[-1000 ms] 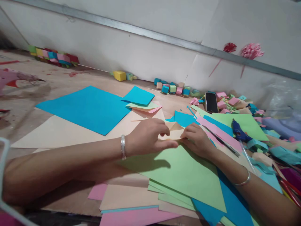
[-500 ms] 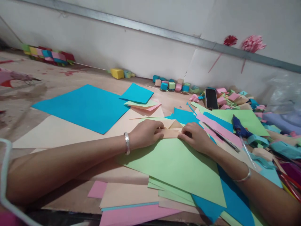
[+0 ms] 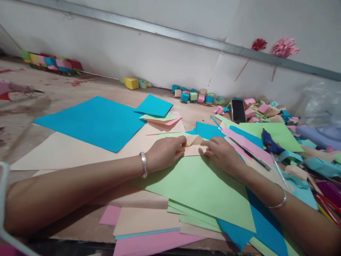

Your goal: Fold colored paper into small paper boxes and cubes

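Observation:
A small folded piece of peach paper (image 3: pixel 194 150) lies on a large light green sheet (image 3: pixel 210 192), a raised pointed flap along its far side. My left hand (image 3: pixel 167 151) has closed its thumb and fingers on the paper's left end. At the right end, my right hand (image 3: pixel 222 151) rests with index finger and thumb apart; its index fingertip is by the flap. Part of the peach paper is covered by my fingers.
A big blue sheet (image 3: pixel 93 122) lies left, with a smaller blue sheet (image 3: pixel 155 105) beyond it. On the right are a pen (image 3: pixel 253 155), a blue glue gun (image 3: pixel 270 142), a phone (image 3: pixel 238 110) and red-handled scissors (image 3: pixel 326 204). Folded paper blocks (image 3: pixel 186 95) line the wall.
The fingers of my right hand have loosened and spread at the paper's right end. The left hand keeps its hold. The view has shifted slightly.

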`<state>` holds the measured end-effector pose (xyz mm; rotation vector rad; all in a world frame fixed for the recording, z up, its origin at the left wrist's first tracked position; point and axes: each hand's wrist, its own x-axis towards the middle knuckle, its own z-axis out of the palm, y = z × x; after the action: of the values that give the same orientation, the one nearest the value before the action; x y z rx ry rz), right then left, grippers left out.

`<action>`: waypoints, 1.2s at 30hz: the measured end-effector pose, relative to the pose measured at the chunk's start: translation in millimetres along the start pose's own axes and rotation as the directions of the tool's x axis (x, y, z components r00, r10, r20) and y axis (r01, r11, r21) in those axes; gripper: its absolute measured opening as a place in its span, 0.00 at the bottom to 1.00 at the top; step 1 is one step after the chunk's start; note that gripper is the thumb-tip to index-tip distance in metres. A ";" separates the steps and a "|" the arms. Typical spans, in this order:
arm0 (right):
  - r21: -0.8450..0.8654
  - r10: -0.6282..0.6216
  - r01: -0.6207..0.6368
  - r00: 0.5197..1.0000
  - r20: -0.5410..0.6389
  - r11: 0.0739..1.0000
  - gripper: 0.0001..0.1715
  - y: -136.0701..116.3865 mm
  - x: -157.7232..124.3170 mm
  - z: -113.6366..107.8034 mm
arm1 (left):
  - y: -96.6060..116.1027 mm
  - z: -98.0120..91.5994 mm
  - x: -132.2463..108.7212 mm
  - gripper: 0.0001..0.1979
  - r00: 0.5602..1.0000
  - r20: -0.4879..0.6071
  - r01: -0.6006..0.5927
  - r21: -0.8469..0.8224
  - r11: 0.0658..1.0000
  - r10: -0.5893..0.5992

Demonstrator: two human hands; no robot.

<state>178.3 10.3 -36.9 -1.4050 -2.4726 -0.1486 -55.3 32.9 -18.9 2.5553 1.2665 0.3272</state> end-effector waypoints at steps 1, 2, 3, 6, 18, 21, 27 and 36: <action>-0.076 -0.102 0.100 0.994 -0.029 0.992 0.12 -4.0 -1.7 -0.7 | 0.7 -0.5 0.2 0.07 1.000 0.012 -0.011 -0.009 1.000 0.011; -0.154 -0.197 0.189 0.980 -0.036 0.970 0.13 -8.5 -3.3 -1.8 | 1.3 -1.1 0.4 0.07 1.000 0.023 -0.020 -0.017 1.000 0.021; -0.216 -0.271 0.259 0.962 -0.026 0.941 0.15 -12.7 -4.5 -3.4 | 1.7 -1.6 0.6 0.07 0.999 0.030 -0.026 -0.021 0.999 0.027; -0.298 -0.327 0.325 0.944 0.045 0.897 0.15 -17.0 -6.1 -11.8 | 2.3 -3.0 0.8 0.08 0.998 0.039 -0.043 -0.016 0.999 0.044; -0.469 -0.084 0.197 0.964 0.251 0.861 0.13 -0.4 -9.4 -30.5 | 3.1 -5.3 0.7 0.07 0.999 0.029 -0.041 -0.031 0.999 0.042; -0.509 -0.098 0.148 0.987 0.123 0.848 0.13 -18.1 -13.9 -27.6 | 3.4 -5.4 0.7 0.07 0.999 0.026 -0.044 -0.031 0.999 0.045; -0.488 -0.055 0.197 0.956 0.289 0.850 0.15 -28.9 -19.1 -17.8 | 2.0 -4.0 1.3 0.08 0.999 0.034 -0.038 -0.059 0.998 0.040; -0.520 0.022 0.154 0.949 0.315 0.840 0.13 -33.6 -21.2 -17.6 | 0.4 -8.3 -1.1 0.08 0.999 0.019 -0.027 0.044 0.999 0.026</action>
<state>163.4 -28.6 -24.8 -1.6560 -2.8858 -0.7523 -58.4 32.9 -11.0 2.6082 1.2476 0.2839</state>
